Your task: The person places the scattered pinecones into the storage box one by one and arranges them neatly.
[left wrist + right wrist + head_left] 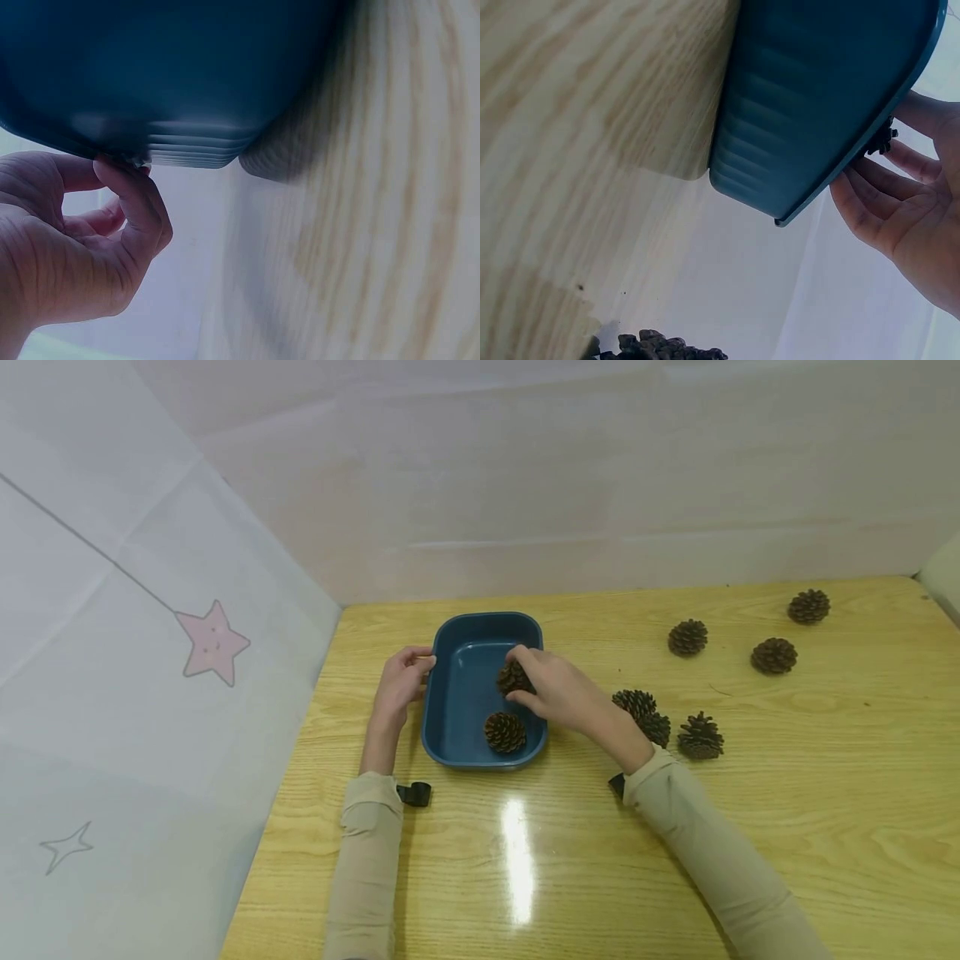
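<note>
A dark blue rectangular plastic basin [468, 693] stands on the wooden table. My left hand [399, 687] holds its left rim, thumb and fingertips bent at the edge; the left wrist view shows this hand [90, 225] at the basin's outer wall [187, 75]. Inside the right half of the basin, my right hand [558, 687] grips a pine cone [512, 678], partly hidden by the fingers. Another pine cone [505, 732] lies on the basin floor at the near right. In the right wrist view, the right hand [922, 180] reaches over the rim, with a bit of cone [883, 139] showing.
Beside the right wrist lie two pine cones touching [634, 702] and an upright one [701, 737]. Farther back on the right are three more: one [687, 637], another [774, 656] and a far one [809, 607]. A white patterned sheet [487, 485] borders the table.
</note>
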A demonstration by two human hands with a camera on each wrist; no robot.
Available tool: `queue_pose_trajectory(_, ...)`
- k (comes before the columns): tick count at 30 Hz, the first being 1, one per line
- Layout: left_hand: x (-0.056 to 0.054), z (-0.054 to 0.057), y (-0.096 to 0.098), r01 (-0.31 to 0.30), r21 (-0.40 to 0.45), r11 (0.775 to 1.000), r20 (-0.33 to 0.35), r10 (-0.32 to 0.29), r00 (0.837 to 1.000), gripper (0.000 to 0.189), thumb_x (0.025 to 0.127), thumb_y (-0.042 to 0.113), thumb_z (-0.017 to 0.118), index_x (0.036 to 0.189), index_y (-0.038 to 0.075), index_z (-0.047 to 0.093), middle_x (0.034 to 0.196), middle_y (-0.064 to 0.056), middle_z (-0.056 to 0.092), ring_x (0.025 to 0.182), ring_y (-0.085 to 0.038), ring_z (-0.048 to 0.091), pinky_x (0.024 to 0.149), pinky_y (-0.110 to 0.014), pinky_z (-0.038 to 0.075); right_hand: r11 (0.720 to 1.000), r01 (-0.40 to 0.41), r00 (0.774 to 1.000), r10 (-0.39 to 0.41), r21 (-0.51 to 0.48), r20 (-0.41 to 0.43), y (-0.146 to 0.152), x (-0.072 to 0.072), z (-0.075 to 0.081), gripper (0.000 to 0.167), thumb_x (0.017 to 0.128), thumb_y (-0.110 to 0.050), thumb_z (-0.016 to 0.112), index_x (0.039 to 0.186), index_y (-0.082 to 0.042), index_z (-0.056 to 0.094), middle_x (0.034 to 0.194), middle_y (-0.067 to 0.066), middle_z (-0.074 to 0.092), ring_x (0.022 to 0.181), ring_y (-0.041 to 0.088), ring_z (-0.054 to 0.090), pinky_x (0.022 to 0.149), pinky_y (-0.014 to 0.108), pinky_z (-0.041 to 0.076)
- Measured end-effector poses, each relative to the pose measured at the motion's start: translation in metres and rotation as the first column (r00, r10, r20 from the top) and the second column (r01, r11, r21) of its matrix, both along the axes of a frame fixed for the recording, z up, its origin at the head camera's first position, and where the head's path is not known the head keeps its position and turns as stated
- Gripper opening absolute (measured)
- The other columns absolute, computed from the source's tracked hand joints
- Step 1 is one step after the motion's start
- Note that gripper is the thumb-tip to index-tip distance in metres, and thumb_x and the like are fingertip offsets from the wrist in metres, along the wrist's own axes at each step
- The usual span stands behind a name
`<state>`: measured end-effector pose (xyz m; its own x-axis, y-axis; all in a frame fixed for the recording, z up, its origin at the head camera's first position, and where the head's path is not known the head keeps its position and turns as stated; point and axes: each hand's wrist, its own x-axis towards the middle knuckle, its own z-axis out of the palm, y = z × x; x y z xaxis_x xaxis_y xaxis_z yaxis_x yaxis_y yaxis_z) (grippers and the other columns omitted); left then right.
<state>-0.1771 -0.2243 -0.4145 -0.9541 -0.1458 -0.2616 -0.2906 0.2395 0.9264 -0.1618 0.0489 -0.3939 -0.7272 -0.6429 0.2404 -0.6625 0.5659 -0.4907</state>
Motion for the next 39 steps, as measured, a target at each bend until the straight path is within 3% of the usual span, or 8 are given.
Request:
queue_pose_trajectory(8, 0.0001, 0.0003, 0.0, 0.001, 0.005, 1.0, 0.003, -0.001, 1.0, 0.038, 0.106, 0.022, 0.059, 0.139, 0.003, 0.061, 0.107, -0.007, 0.057, 0.088, -0.018, 0.063, 0.068, -0.024, 0.053, 0.999, -0.012, 1.0, 0.013, 0.041, -0.02, -0.0012, -0.0006, -0.0003, 0.047, 0.097, -0.016, 0.076, 0.133, 0.002, 0.051, 0.111, 0.019, 0.067, 0.091, 0.031, 0.067, 0.079, 0.043, 0.055)
queue_pose_trajectory(15, -0.0004, -0.0004, -0.0003, 0.003, 0.004, 1.0, -0.001, -0.003, 1.0, 0.038, 0.106, 0.022, 0.059, 0.139, 0.003, 0.061, 0.108, -0.008, 0.058, 0.089, -0.019, 0.063, 0.068, -0.024, 0.053, 0.992, -0.009, 0.999, 0.013, 0.126, -0.032, -0.0012, -0.0003, -0.0008, 0.057, 0.096, -0.017, 0.077, 0.142, 0.006, 0.051, 0.122, 0.024, 0.065, 0.104, 0.037, 0.066, 0.091, 0.047, 0.054)
queue_pose_trajectory(24, -0.0002, -0.0002, 0.0, 0.002, 0.008, 1.0, -0.008, -0.002, 1.0, 0.037, 0.106, 0.021, 0.059, 0.138, 0.002, 0.061, 0.105, -0.007, 0.057, 0.086, -0.017, 0.064, 0.067, -0.023, 0.053, 0.983, -0.021, 0.998, 0.031, 0.18, -0.053, -0.0034, -0.0008, -0.0024, 0.051, 0.094, -0.017, 0.079, 0.135, 0.005, 0.057, 0.114, 0.021, 0.068, 0.104, 0.037, 0.066, 0.099, 0.052, 0.049)
queue_pose_trajectory(30, 0.0006, 0.0004, 0.0001, 0.002, 0.006, 1.0, -0.002, -0.002, 1.0, 0.038, 0.106, 0.021, 0.059, 0.139, 0.003, 0.061, 0.106, -0.007, 0.057, 0.087, -0.017, 0.064, 0.068, -0.023, 0.054, 0.963, -0.015, 0.999, 0.028, 0.271, -0.044, -0.005, 0.0009, -0.0031, 0.05, 0.093, -0.016, 0.08, 0.135, 0.001, 0.059, 0.121, 0.019, 0.069, 0.116, 0.038, 0.062, 0.105, 0.055, 0.044)
queue_pose_trajectory(39, -0.0001, -0.0016, -0.001, 0.003, 0.008, 1.0, -0.011, -0.003, 1.0, 0.037, 0.106, 0.022, 0.059, 0.138, 0.002, 0.061, 0.106, -0.008, 0.056, 0.088, -0.018, 0.063, 0.068, -0.023, 0.054, 0.946, -0.013, 0.998, 0.034, 0.325, -0.057, -0.0054, 0.0028, -0.0048, 0.048, 0.092, -0.015, 0.081, 0.134, -0.002, 0.062, 0.119, 0.018, 0.07, 0.119, 0.038, 0.058, 0.101, 0.052, 0.043)
